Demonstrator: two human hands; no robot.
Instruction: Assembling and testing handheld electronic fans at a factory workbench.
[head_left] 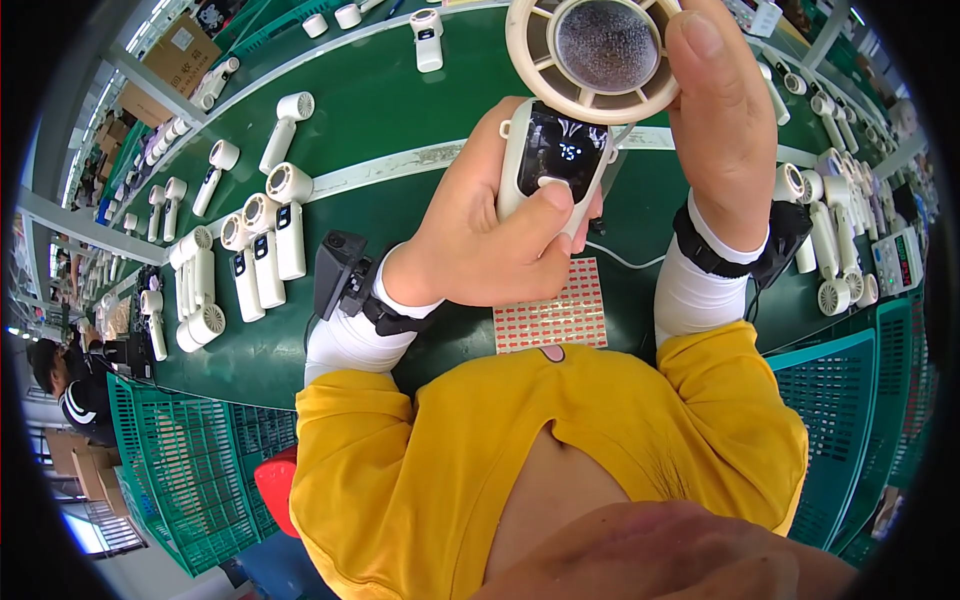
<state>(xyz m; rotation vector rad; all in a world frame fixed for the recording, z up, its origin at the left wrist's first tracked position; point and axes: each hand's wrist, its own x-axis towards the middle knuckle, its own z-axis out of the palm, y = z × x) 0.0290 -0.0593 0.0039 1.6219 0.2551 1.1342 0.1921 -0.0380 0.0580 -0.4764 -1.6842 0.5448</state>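
In the head view, the left hand curls closed round the handle of a white fan above the tabletop; the right hand has its thumb at the fan's rim, fingers hidden, so its closure cannot be told. Green surface shows leftward before clustered fans. A sticker sheet lies near; baskets flank the near edge.

"What's on the desk?"
"A sticker sheet, right before the person. Three fans are to its left; a cluster of fans, far to its right."
"And the held fan?"
"Above the desk."
"Beside the person?"
"A left crate, a right crate."
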